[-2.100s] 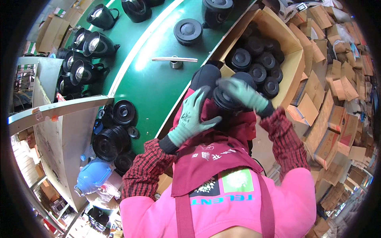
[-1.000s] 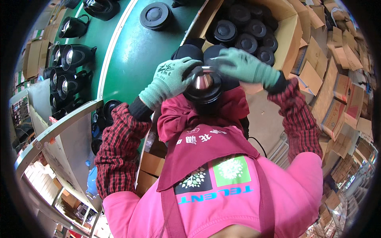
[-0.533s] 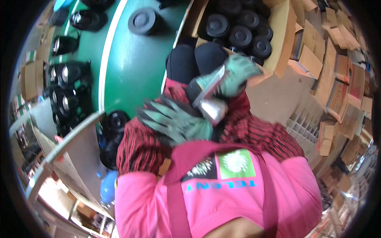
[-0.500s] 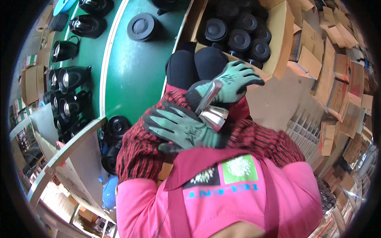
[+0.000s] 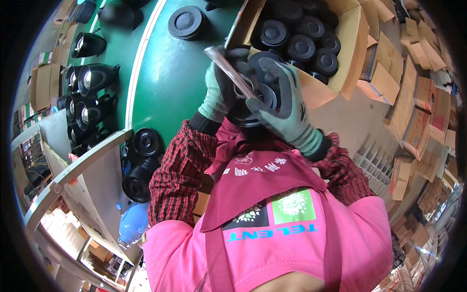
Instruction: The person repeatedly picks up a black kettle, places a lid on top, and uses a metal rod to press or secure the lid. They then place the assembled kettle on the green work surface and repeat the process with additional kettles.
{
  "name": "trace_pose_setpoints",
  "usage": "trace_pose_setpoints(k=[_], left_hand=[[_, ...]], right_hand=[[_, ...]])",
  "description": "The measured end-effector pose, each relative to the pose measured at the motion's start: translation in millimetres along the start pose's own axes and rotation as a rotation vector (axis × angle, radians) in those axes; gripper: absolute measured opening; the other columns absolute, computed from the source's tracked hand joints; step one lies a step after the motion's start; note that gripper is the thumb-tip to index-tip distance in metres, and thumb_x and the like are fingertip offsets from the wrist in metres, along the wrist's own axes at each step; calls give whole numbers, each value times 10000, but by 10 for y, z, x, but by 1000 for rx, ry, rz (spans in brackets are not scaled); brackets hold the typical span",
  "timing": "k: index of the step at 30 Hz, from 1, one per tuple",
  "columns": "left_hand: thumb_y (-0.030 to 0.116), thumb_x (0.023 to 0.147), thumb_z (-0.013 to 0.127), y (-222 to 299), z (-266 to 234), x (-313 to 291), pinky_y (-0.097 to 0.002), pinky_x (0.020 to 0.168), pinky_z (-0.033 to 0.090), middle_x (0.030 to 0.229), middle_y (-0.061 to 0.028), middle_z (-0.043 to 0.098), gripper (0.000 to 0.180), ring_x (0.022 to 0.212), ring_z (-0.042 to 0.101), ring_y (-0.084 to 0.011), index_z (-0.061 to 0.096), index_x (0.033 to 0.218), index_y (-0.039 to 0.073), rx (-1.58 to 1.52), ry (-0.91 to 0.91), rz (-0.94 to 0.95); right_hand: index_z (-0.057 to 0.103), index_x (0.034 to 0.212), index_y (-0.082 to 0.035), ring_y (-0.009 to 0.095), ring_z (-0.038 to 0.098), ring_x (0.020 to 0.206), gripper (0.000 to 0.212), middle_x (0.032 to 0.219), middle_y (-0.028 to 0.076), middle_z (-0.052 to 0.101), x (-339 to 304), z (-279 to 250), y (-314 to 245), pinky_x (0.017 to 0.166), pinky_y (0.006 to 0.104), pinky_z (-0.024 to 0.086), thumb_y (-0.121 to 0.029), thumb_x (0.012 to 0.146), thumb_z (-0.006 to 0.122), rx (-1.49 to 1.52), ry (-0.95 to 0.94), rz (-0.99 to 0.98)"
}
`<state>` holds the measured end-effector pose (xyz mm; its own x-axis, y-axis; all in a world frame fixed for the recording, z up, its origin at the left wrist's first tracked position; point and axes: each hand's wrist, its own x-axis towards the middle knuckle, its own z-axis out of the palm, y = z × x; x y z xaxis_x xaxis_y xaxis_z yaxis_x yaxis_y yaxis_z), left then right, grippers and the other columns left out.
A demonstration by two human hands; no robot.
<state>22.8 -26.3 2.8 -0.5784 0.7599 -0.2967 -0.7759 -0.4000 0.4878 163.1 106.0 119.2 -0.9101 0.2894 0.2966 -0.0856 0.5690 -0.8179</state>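
Note:
My left hand, in a green and black glove, curls around a dark piece with a shiny metal handle slanting across it. My right hand, gloved alike, is closed against a black round part in front of my lap. Its thumb lies near the lower end of the metal handle. Whether handle and round part are one piece I cannot tell, since the fingers cover where they meet. A black round lid lies on the green table beyond my left hand.
Ahead to the right, an open cardboard box holds several black round lids. Black jugs with shiny insides line the table's left side. A metal rail and a blue bottle are at my left. Cardboard cartons stand right.
My arms were crossed, the right hand over the left forearm; now they are uncrossed. Both hands have come together around the black part, and the metal handle has moved up and left.

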Motion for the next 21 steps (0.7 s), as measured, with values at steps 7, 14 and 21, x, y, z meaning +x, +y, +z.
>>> trace_pose_setpoints(k=[7, 14, 21], left_hand=[[302, 1034, 538, 245, -71, -340, -375, 1010, 505, 1220, -156, 654, 478, 1086, 645, -256, 501, 1409, 7, 333, 444, 196], [267, 939, 679, 973, 648, -719, -402, 1016, 491, 1287, -167, 625, 529, 1166, 629, -294, 533, 1386, 23, 1517, -55, 191], [319, 895, 670, 498, 1107, -655, -439, 934, 520, 1177, -222, 615, 585, 1097, 628, -403, 492, 1362, 16, 2121, -141, -186]], right_hand=[[630, 1321, -109, 350, 662, 1059, 483, 1143, 179, 683, 129, -202, 424, 939, 426, 522, -226, 853, 654, -80, -384, 129], [612, 1341, -102, 325, 664, 1081, 519, 1189, 160, 686, 722, -460, 668, 955, 402, 511, -233, 843, 675, -28, -971, 32], [640, 1217, -189, 339, 666, 996, 428, 1083, 130, 679, 710, -264, 1072, 872, 450, 530, -256, 798, 689, -405, -826, -328]])
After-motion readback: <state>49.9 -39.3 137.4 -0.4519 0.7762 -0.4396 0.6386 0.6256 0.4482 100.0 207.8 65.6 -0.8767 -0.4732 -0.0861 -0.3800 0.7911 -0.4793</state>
